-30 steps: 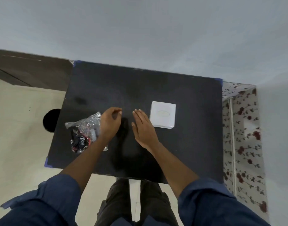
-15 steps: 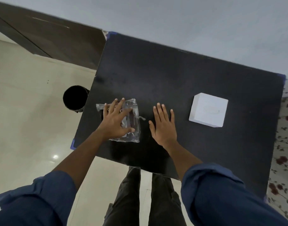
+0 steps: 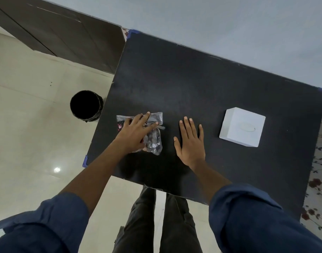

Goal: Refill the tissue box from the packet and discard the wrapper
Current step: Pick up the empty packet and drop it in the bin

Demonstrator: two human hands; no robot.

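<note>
Black and cylindrical, a bin (image 3: 86,105) stands on the pale floor at left of frame. Beside it on the matte black table (image 3: 202,84), the left hand (image 3: 136,132) presses spread fingers flat on the crinkled clear wrapper (image 3: 153,137). The right hand (image 3: 190,141) lies flat, fingers straight, at centre; the smooth white cube-shaped tissue box (image 3: 242,126) sits at right.

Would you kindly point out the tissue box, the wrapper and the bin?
tissue box (image 3: 242,127): head view, its white top face.
wrapper (image 3: 155,141): head view, its clear plastic beside the fingers.
bin (image 3: 84,104): head view, its dark opening.

A home room: glossy floor tiles (image 3: 28,143), dark wooden door (image 3: 65,33), rose-patterned cloth (image 3: 319,179).
</note>
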